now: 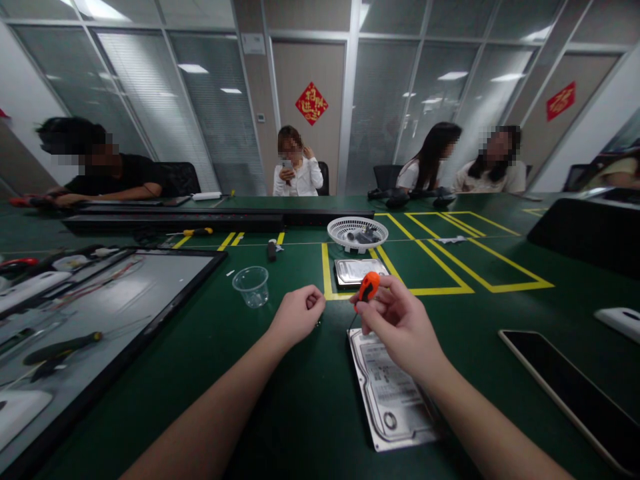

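My right hand [400, 320] grips an orange and black screwdriver [369, 288], its thin shaft slanting down to the far left corner of a hard drive [393, 400]. That drive lies label up on the green table, partly covered by my right hand and forearm. To its left, my left hand [299, 315] hovers at or just over the table with its fingers curled; whatever they pinch, if anything, is too small to name. A second hard drive [357, 270] rests beyond my right hand, inside a yellow taped box. A clear plastic cup [253, 287] stands beyond my left hand.
A white basket [357, 233] with dark parts stands farther back. At left lies a large flat panel [125, 300] with pliers [63, 350] on it. A phone [565, 393] lies at right, near a black screen-like object [585, 233]. Several people sit across the table.
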`<state>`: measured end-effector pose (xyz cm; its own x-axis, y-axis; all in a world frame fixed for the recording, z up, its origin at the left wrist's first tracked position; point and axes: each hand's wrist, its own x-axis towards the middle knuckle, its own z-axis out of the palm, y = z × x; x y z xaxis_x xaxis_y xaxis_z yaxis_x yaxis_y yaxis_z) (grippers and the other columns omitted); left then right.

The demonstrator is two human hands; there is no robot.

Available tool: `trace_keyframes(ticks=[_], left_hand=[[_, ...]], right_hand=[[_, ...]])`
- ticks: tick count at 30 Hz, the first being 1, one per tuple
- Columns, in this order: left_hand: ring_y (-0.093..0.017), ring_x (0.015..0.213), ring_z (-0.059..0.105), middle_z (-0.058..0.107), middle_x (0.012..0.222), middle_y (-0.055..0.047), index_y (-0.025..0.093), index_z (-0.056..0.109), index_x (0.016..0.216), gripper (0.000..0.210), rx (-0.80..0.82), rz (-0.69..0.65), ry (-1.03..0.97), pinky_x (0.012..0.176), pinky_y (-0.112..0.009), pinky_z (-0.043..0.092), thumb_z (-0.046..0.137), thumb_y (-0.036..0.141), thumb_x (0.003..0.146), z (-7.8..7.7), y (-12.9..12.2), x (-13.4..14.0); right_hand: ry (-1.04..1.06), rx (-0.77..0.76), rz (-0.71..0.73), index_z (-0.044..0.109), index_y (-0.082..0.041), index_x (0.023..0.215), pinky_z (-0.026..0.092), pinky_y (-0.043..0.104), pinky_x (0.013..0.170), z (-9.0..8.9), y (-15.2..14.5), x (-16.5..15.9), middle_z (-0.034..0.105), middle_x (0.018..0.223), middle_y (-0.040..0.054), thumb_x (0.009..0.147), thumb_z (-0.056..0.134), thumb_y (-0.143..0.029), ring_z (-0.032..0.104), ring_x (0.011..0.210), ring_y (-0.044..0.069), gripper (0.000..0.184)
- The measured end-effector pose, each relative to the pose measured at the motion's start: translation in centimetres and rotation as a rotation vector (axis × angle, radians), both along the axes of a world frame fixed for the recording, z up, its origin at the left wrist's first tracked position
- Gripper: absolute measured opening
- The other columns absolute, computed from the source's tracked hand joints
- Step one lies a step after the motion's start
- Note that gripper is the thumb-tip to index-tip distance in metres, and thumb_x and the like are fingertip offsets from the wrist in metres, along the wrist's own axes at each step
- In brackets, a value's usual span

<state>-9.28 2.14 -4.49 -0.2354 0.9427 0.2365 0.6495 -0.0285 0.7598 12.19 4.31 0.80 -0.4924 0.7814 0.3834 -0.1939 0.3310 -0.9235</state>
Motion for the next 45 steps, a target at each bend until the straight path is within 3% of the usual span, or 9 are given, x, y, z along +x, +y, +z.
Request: trace_keyframes(ticks=[2, 5, 10, 16, 19, 23, 30, 38, 45], left_hand=[[-0.016, 0.072, 0.063, 0.068, 0.075, -0.001, 0.019, 0.069, 0.083, 0.018, -0.001, 0.001, -0.008, 0.066, -0.027, 0.045, 0.057, 0.031, 0.089, -0.08, 0.07, -0.02], [-0.016, 0.072, 0.063, 0.068, 0.076, -0.001, 0.019, 0.069, 0.083, 0.017, 0.001, 0.000, -0.014, 0.066, -0.027, 0.045, 0.058, 0.031, 0.089, -0.16, 0.10, -0.07], [-0.016, 0.071, 0.063, 0.068, 0.075, 0.000, 0.019, 0.068, 0.083, 0.018, 0.012, -0.004, -0.020, 0.066, -0.027, 0.045, 0.058, 0.032, 0.089, -0.25, 0.08, -0.13], [-0.016, 0.070, 0.062, 0.067, 0.074, 0.000, 0.019, 0.068, 0.083, 0.018, 0.011, -0.008, -0.017, 0.064, -0.026, 0.044, 0.057, 0.032, 0.089, -0.30, 0.12, -0.11], [-0.016, 0.070, 0.062, 0.067, 0.074, -0.001, 0.019, 0.068, 0.082, 0.018, 0.008, -0.004, -0.018, 0.064, -0.026, 0.044, 0.057, 0.032, 0.089, -0.23, 0.10, -0.10], [-0.016, 0.071, 0.063, 0.068, 0.076, -0.001, 0.019, 0.069, 0.083, 0.019, 0.008, -0.007, -0.011, 0.065, -0.027, 0.045, 0.057, 0.033, 0.089, -0.15, 0.08, -0.11], [-0.017, 0.072, 0.063, 0.069, 0.076, -0.002, 0.019, 0.068, 0.082, 0.019, 0.014, -0.010, -0.010, 0.066, -0.027, 0.045, 0.057, 0.032, 0.089, -0.08, 0.01, -0.04], [-0.017, 0.072, 0.064, 0.070, 0.077, -0.003, 0.018, 0.069, 0.083, 0.019, 0.007, -0.008, -0.006, 0.065, -0.027, 0.045, 0.057, 0.032, 0.089, 0.08, -0.08, 0.03], [-0.017, 0.071, 0.062, 0.068, 0.074, -0.002, 0.018, 0.069, 0.082, 0.018, 0.011, -0.001, -0.005, 0.065, -0.026, 0.044, 0.057, 0.031, 0.088, -0.04, 0.05, 0.04]], right_hand=[[-0.014, 0.009, 0.009, 0.061, -0.019, 0.110, 0.050, 0.029, 0.057, -0.02, -0.03, 0.08, 0.069, 0.083, 0.0015, 0.092, 0.067, -0.023, 0.061, 0.057, 0.012, 0.019], [-0.060, 0.002, -0.020, 0.062, -0.018, 0.100, 0.048, 0.028, 0.056, -0.19, 0.08, 0.17, 0.064, 0.068, -0.0015, 0.092, 0.069, -0.024, 0.060, 0.055, 0.013, 0.012], [-0.018, -0.030, -0.033, 0.055, -0.021, 0.089, 0.048, 0.028, 0.056, -0.41, 0.30, -0.01, 0.059, 0.063, -0.0056, 0.089, 0.075, -0.024, 0.059, 0.052, 0.012, 0.020], [0.012, 0.000, -0.001, 0.060, -0.020, 0.109, 0.050, 0.028, 0.055, -0.13, 0.13, -0.17, 0.069, 0.090, 0.0023, 0.091, 0.068, -0.023, 0.061, 0.057, 0.011, 0.020], [-0.038, 0.006, -0.022, 0.061, -0.019, 0.100, 0.049, 0.028, 0.055, -0.21, 0.15, -0.13, 0.067, 0.078, 0.0002, 0.091, 0.069, -0.022, 0.060, 0.055, 0.012, 0.013], [-0.032, -0.028, -0.036, 0.052, -0.022, 0.088, 0.050, 0.028, 0.056, -0.35, 0.23, -0.10, 0.058, 0.062, -0.0060, 0.089, 0.074, -0.024, 0.059, 0.052, 0.012, 0.022], [-0.030, 0.009, 0.000, 0.061, -0.020, 0.107, 0.050, 0.029, 0.056, 0.12, -0.05, 0.00, 0.068, 0.082, 0.0014, 0.092, 0.068, -0.027, 0.060, 0.058, 0.013, 0.018], [-0.075, -0.018, -0.034, 0.057, -0.022, 0.093, 0.047, 0.029, 0.057, -0.04, 0.09, -0.05, 0.058, 0.061, -0.0053, 0.088, 0.075, -0.028, 0.058, 0.053, 0.014, 0.020], [-0.043, 0.006, 0.009, 0.062, -0.019, 0.106, 0.048, 0.029, 0.057, -0.09, -0.03, -0.04, 0.067, 0.081, 0.0014, 0.092, 0.068, -0.027, 0.059, 0.058, 0.013, 0.016]])
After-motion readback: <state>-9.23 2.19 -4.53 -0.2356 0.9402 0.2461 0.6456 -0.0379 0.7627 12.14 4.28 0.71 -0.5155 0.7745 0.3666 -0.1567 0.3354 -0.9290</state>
